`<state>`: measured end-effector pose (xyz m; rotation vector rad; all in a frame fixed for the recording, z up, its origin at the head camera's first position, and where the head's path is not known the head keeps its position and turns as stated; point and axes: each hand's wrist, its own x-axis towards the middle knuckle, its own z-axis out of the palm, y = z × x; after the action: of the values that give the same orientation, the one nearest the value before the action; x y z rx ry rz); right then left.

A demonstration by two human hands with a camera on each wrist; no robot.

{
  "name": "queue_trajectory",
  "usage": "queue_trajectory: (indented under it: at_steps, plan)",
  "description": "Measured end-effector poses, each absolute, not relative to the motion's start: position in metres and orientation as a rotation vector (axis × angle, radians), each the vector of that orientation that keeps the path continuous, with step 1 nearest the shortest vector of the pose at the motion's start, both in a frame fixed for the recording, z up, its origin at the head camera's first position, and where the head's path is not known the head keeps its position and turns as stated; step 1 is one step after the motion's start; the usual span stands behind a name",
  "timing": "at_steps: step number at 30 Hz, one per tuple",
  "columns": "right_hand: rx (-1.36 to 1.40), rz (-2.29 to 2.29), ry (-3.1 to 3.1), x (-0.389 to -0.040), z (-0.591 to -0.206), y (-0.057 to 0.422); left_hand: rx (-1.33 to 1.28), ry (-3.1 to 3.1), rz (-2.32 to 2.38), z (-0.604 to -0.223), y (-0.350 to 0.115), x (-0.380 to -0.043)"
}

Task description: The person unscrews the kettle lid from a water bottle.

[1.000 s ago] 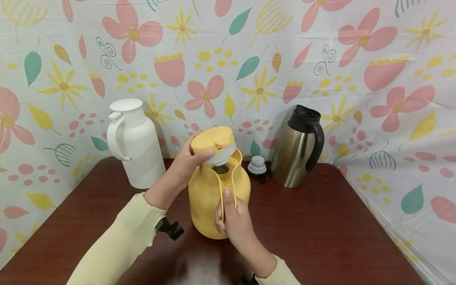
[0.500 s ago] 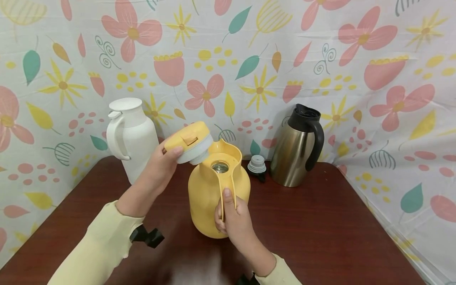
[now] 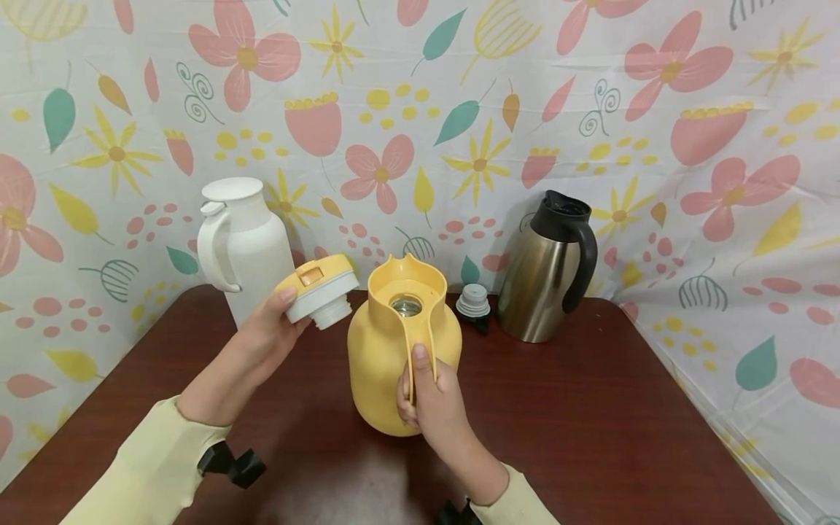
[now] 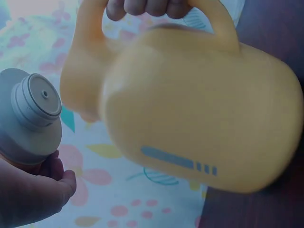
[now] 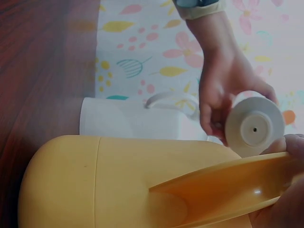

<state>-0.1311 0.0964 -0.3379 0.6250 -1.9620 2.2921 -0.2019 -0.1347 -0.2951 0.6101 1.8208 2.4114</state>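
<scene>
In the head view a yellow thermos jug (image 3: 374, 357) stands upright on the table, its round mouth uncovered. My right hand (image 3: 433, 397) grips its handle (image 3: 421, 328), thumb lying along the top. Left of the jug, my left hand (image 3: 265, 339) holds the yellow and grey lid (image 3: 321, 288), tilted, with its grey threaded plug pointing down and to the right. The left wrist view shows the plug's round end (image 4: 45, 94) apart from the jug (image 4: 190, 109), which has a grey mark on its side. In the right wrist view the lid's grey underside (image 5: 254, 128) faces the camera.
A white jug (image 3: 256, 240) stands at the back left, behind my left hand. At the back right is a steel jug (image 3: 537, 284) with a black top and handle. Beside it lies a grey and black stopper (image 3: 473, 302). A flowered cloth (image 3: 459, 95) hangs behind the dark table (image 3: 558, 423).
My left hand has lifted the lid off the jug's mouth and carried it left and slightly down, tilting it. My right hand and the yellow jug have stayed put.
</scene>
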Motion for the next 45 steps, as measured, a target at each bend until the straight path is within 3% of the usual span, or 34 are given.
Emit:
queue_trajectory:
  at_steps: [30, 45]
  plan:
    - [0.648, 2.284, -1.972, -0.132, -0.338, 0.099, 0.174, 2.017, 1.936, -0.363, -0.178, -0.189]
    - [0.652, 2.293, -1.97, -0.132, -0.338, 0.099, 0.147, 2.057, 1.912, -0.382, -0.188, -0.18]
